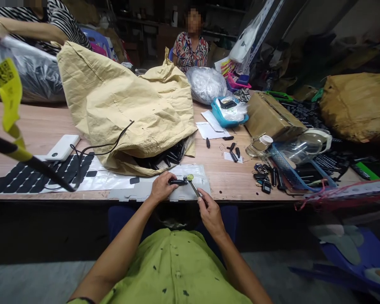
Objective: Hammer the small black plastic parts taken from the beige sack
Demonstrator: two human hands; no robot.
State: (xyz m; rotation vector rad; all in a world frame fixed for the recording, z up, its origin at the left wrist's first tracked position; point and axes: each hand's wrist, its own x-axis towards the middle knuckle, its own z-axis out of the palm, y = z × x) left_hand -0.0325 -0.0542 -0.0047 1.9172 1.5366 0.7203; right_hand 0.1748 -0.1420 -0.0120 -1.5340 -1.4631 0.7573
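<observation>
My left hand (162,185) is closed on a slim black plastic piece (178,182) near the table's front edge. In my right hand (209,211) is a small hammer (194,188) with a metal handle and a yellow-green head. Its head is at the right end of the black piece; whether they touch I cannot tell. Both are above a grey mat (193,192) with a clear plastic sheet on it. Just behind, a large beige sack (129,101) lies with its mouth toward me, showing many black pieces (174,154) inside.
Left are a white power bank (63,147), a cable and a sheet of black stickers (63,171). Right are loose black pieces (233,156), a blue basket (285,162), a clear jug (307,143) and a cardboard box (272,116). A person (190,50) sits opposite; another handles plastic at left.
</observation>
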